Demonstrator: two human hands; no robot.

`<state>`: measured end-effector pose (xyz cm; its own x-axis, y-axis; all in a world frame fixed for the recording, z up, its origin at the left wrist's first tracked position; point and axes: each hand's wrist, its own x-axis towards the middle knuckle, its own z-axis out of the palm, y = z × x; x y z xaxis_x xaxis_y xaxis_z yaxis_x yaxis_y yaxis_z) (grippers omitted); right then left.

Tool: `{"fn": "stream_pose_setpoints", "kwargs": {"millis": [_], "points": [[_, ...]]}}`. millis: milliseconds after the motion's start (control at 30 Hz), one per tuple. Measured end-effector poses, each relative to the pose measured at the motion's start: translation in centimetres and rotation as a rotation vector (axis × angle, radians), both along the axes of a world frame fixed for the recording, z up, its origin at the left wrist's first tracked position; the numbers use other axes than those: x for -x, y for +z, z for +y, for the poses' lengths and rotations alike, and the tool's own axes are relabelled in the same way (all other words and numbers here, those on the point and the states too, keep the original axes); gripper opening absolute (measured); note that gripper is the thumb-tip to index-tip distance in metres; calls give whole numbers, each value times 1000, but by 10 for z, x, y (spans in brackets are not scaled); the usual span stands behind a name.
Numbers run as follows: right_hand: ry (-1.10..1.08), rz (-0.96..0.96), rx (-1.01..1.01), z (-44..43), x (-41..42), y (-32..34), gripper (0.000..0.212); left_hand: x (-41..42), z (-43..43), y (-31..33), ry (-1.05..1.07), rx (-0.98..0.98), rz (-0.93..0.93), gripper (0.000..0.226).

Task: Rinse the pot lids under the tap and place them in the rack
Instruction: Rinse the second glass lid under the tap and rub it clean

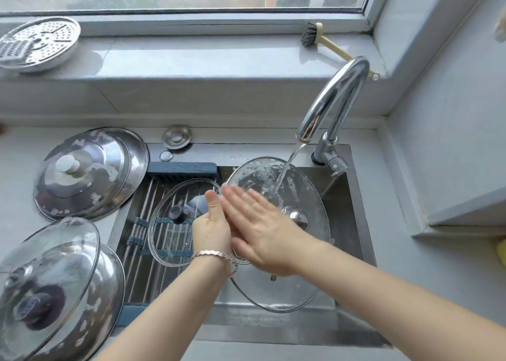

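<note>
A large glass lid point(298, 289) is tilted over the sink point(356, 196), and water from the chrome tap point(336, 98) falls onto its upper part. My left hand point(212, 230), with a bracelet on the wrist, grips the lid's left rim, thumb pointing up. My right hand point(262, 229) lies flat on the lid's face with straight fingers. A smaller glass lid point(164, 243) with a dark knob rests on the roll-up rack point(142, 196) across the sink's left half.
Two stacked steel lids point(90, 172) lie on the counter at the left. A glass lid on a steel one point(52, 278) sits at the bottom left. A perforated steamer plate point(38, 43) and a brush point(323, 40) are on the window sill.
</note>
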<state>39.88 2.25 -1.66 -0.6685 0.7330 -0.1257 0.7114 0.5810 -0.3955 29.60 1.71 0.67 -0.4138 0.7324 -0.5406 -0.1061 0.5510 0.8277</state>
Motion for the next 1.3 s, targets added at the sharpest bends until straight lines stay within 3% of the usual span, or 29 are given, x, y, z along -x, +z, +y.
{"fn": "stream_pose_setpoints", "kwargs": {"millis": [67, 167, 200, 333, 467, 567, 633, 767, 967, 1067, 1200, 1300], "points": [[9, 12, -40, 3, -3, -5, 63, 3, 2, -1, 12, 7, 12, 60], [-367, 38, 81, 27, -6, -2, 66, -2, 4, 1, 20, -5, -66, 63], [-402, 38, 122, 28, -2, 1, 65, -3, 3, 0, 19, -11, -59, 62], [-198, 8, 8, 15, 15, 5, 69, 1, 2, -2, 22, -22, 2, 63], [-557, 49, 260, 56, -8, -1, 68, 0, 0, 5, 4, -46, -140, 60], [-697, 275, 424, 68, -33, -20, 57, 5, -3, 6, 5, -66, -175, 60], [-725, 394, 370, 57, -47, -36, 52, 12, -4, 4, 58, -54, -204, 58], [-793, 353, 203, 9, -41, -56, 61, 18, 0, -4, 202, -32, -284, 58], [-500, 228, 77, -42, -5, -46, 69, 22, 6, -13, 329, -36, -355, 56], [-708, 216, 168, -11, -25, -54, 68, 28, 5, -10, 327, -41, -346, 57], [-923, 396, 307, 26, -43, -53, 54, 26, 1, -4, 299, -48, -286, 57], [-810, 601, 214, 26, -27, -32, 49, 19, -1, -3, 274, -40, -259, 57]]}}
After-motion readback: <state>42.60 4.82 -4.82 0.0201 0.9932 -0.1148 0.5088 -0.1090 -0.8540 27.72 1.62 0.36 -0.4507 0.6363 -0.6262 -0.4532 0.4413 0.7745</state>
